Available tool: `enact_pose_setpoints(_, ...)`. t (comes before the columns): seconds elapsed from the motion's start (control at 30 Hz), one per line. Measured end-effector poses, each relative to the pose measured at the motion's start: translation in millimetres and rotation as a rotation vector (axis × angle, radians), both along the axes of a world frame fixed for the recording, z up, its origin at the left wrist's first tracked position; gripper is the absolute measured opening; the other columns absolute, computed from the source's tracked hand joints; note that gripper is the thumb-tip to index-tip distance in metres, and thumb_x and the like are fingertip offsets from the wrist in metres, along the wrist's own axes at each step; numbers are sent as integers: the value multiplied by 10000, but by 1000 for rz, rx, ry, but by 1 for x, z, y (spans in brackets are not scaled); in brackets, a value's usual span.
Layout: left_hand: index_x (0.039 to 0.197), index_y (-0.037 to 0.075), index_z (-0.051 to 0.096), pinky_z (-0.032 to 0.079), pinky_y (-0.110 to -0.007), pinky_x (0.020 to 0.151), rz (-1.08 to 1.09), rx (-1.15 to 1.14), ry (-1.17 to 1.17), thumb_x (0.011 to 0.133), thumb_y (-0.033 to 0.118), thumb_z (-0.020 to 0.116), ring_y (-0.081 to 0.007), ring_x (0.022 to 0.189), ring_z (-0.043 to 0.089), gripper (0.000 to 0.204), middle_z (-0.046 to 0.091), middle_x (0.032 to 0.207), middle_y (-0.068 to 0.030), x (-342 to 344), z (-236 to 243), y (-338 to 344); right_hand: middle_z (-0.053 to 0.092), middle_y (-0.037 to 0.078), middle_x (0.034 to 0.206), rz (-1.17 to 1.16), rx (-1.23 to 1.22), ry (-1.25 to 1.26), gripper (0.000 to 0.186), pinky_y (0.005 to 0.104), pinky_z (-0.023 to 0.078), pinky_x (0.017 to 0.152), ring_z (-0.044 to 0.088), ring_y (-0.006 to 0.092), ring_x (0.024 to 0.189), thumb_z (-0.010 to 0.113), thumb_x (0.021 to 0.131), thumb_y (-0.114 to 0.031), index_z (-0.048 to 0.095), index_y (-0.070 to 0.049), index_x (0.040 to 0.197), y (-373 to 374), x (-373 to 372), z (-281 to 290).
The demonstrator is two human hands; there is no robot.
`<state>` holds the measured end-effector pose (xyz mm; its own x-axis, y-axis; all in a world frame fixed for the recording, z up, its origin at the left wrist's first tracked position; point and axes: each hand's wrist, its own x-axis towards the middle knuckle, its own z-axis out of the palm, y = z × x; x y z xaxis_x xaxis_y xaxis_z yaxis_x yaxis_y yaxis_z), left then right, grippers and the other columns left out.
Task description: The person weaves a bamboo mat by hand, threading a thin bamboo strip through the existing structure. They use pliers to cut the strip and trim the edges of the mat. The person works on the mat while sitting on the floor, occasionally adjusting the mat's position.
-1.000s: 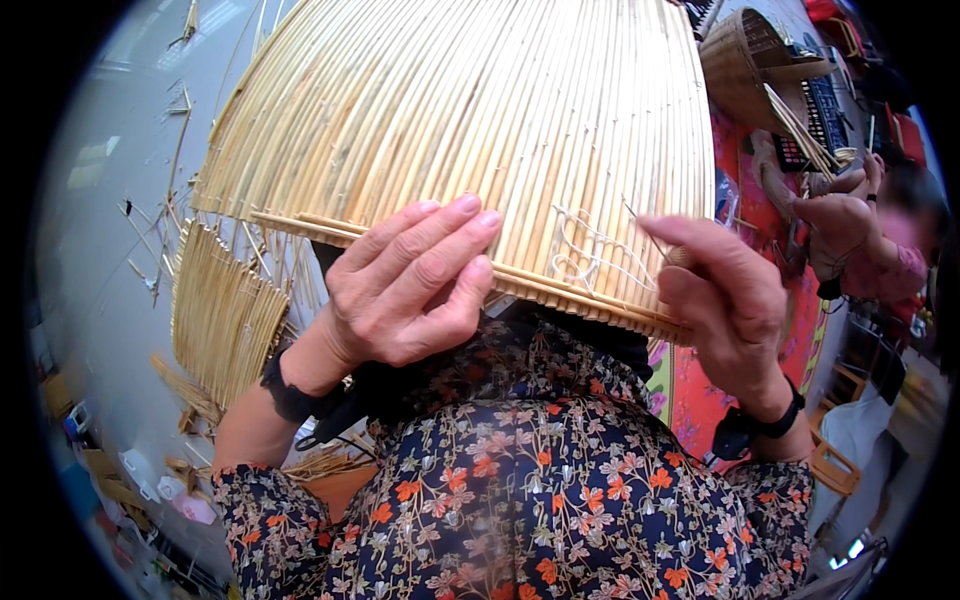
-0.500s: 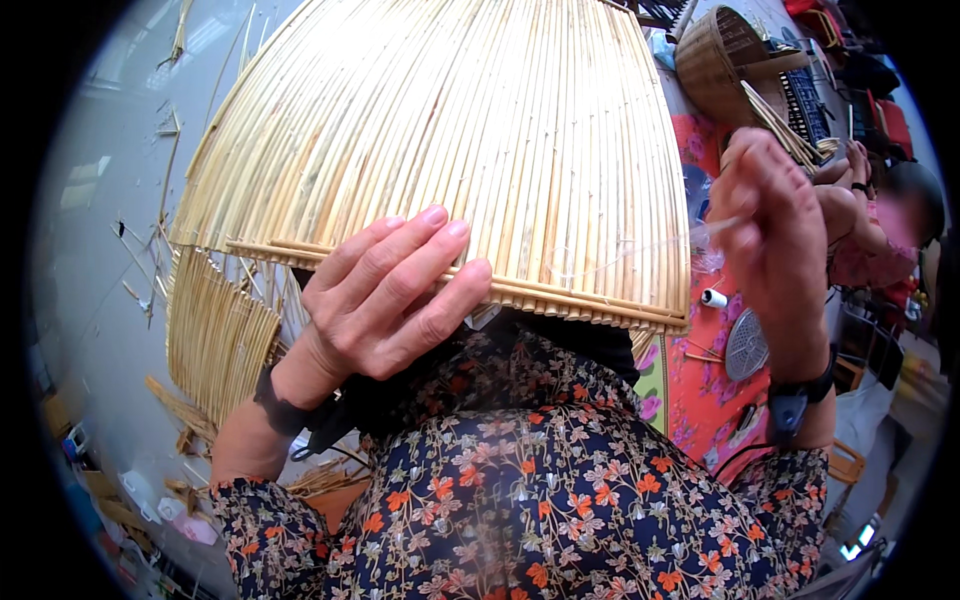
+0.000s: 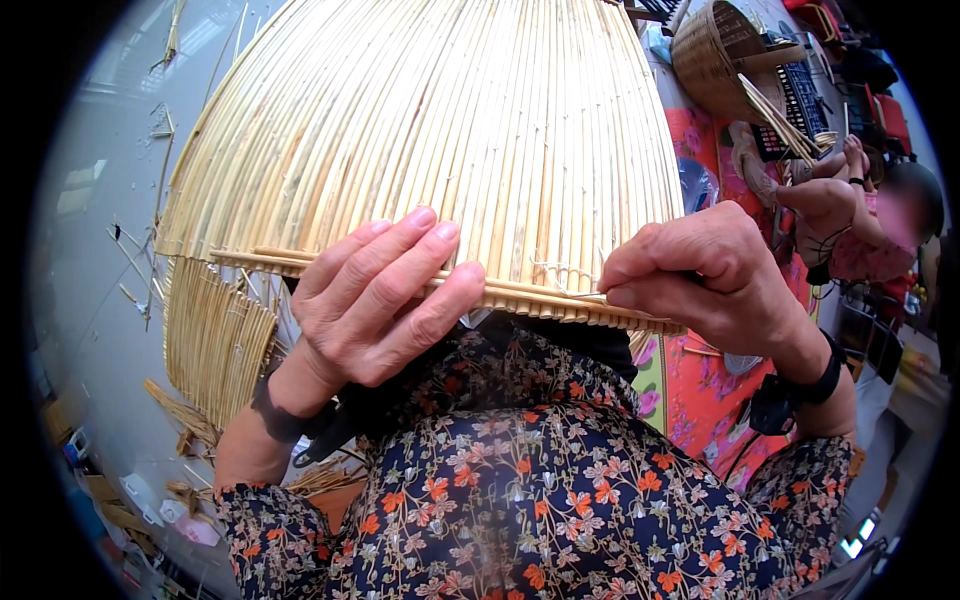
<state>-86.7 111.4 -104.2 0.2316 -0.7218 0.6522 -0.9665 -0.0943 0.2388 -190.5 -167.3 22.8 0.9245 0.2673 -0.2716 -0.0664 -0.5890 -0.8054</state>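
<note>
Currently, a panel of pale reed-like stalks [image 3: 430, 140] fills the upper centre of the frame, its near edge crossing the middle just above the wearer's floral top [image 3: 520, 470]. Thin rods [image 3: 530, 296] lie along that edge. Right hand [image 3: 705, 268], centre right: thumb and forefinger pinched on what looks like a slim needle [image 3: 584, 294], its visible end pointing left, nearly in line with the rods. White thread [image 3: 562, 272] sits in loose loops just above the needle. Left hand [image 3: 370, 310], centre left: laid over the edge, fingers on the stalks, thumb by the rods; underside hidden, so cannot tell whether it clamps the panel or merely rests. Judgement: step reads as stitching at the rods. Working notes: aim the needle into a gap between stalks, since piercing one would likely split it. Press the rods flat close to the stitch, but keep the left thumb out of the needle's line. Clear the loops from the needle's path, as slack this close may snarl. Draw the thread evenly until snug, stopping before the rods bow or the stalks crowd together.
</note>
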Motion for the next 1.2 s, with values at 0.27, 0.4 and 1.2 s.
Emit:
enact_pose_setpoints(0.27, 1136, 153, 734, 573, -401, 988, 1, 15, 14, 894, 142, 763, -295, 1158, 715, 244, 729, 1227, -95, 0, 3, 2, 770, 132, 946, 22, 82, 78, 177, 312, 584, 785, 762, 212, 878, 705, 939, -33, 737, 7, 1108, -2, 2, -7)
enact_pose_setpoints(0.4, 1135, 151, 735, 576, -404, 986, -2, 20, 11, 893, 143, 764, -299, 1158, 714, 244, 727, 1231, -96, 0, 3, 2, 771, 121, 919, 1, 100, 69, 180, 306, 574, 766, 764, 210, 858, 689, 933, -31, 759, -4, 1097, -3, -1, -13)
enact_pose_setpoints(1.2, 1074, 182, 773, 579, -355, 950, 11, 2, -43, 871, 206, 811, -242, 1076, 739, 208, 759, 1155, -66, 1, 4, 3, 729, 171, 856, 134, 33, 173, 138, 319, 555, 706, 688, 216, 717, 739, 938, -80, 748, 3, 1048, 1, 20, -2)
